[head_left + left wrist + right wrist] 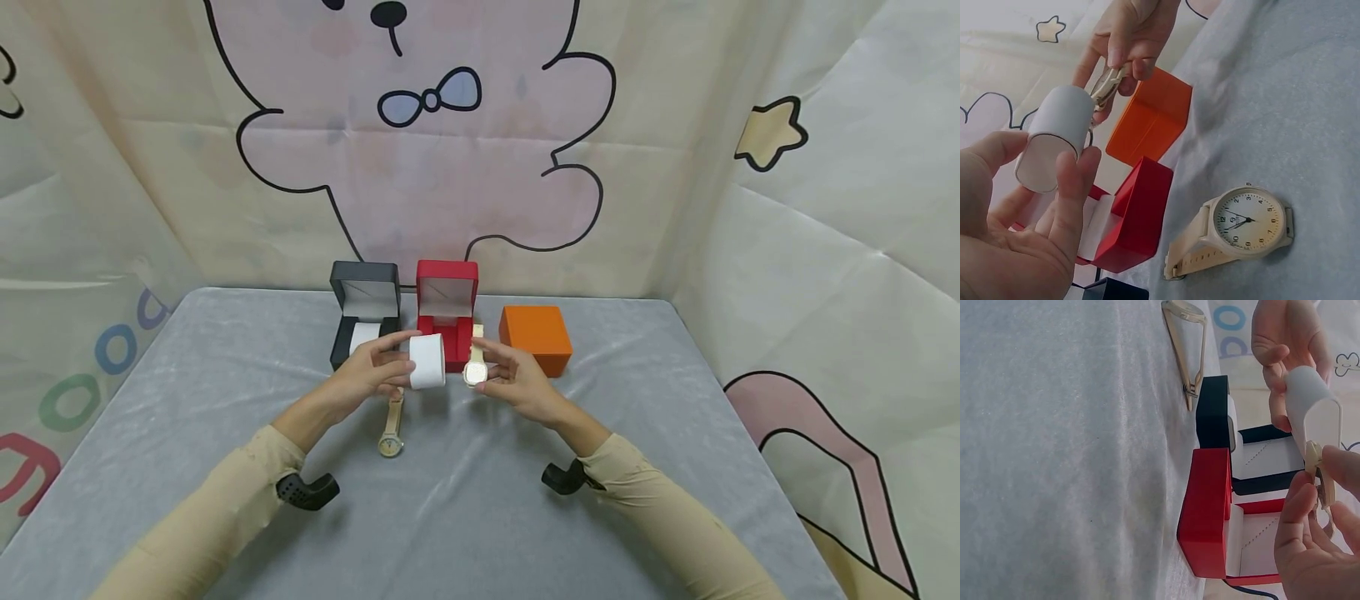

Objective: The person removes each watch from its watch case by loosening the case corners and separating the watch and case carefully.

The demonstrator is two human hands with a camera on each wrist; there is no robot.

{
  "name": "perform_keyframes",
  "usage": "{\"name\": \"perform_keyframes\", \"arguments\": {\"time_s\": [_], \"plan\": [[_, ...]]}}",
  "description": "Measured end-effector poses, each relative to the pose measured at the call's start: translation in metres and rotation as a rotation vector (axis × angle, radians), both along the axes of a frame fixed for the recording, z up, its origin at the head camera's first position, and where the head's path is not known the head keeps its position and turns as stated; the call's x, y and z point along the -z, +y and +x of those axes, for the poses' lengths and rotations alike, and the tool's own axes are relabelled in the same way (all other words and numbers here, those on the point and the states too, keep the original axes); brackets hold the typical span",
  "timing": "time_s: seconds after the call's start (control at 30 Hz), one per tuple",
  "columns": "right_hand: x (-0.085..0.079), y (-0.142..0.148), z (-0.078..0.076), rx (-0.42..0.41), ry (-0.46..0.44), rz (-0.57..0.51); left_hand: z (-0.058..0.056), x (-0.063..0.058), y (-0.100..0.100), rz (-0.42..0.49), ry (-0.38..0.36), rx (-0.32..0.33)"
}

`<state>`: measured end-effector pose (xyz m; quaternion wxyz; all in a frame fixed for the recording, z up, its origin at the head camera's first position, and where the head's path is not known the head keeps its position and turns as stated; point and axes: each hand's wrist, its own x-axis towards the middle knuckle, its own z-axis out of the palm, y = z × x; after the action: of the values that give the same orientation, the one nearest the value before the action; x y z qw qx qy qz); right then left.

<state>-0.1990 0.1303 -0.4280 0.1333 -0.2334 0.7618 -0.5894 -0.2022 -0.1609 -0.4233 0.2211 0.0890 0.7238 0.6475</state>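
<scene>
My left hand (369, 367) holds a white watch cushion (427, 362) between thumb and fingers, above the table. To its right, my right hand (523, 385) pinches a wristwatch (476, 372) with a cream strap. In the left wrist view, the cushion (1063, 119) looks like a rounded sleeve, its near end close to that watch (1107, 84). A second cream wristwatch (391, 442) lies on the table below my left hand, dial readable in the left wrist view. Behind the hands, a red watch box (447, 287) stands with its lid raised.
Left of the red box, a black watch box (365, 287) is also lid-up, with a white cushion (364, 333) inside. An orange box (536, 337) sits at the right. Grey cloth covers the table (450, 517), and a printed curtain (487, 167) hangs behind.
</scene>
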Motion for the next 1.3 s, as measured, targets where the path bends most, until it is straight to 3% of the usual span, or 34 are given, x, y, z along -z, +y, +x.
{"name": "perform_keyframes", "arguments": {"time_s": [0.37,0.67,1.3], "plan": [[0.002,0.004,0.001,0.001,-0.02,0.0,-0.009,-0.005,0.007,-0.039,0.061,0.008],[0.006,0.009,0.001,0.001,-0.013,-0.022,-0.014,-0.003,0.008,-0.067,0.111,0.021],[0.018,0.017,0.005,-0.034,-0.063,-0.021,-0.031,-0.005,0.011,-0.136,0.138,0.018]]}}
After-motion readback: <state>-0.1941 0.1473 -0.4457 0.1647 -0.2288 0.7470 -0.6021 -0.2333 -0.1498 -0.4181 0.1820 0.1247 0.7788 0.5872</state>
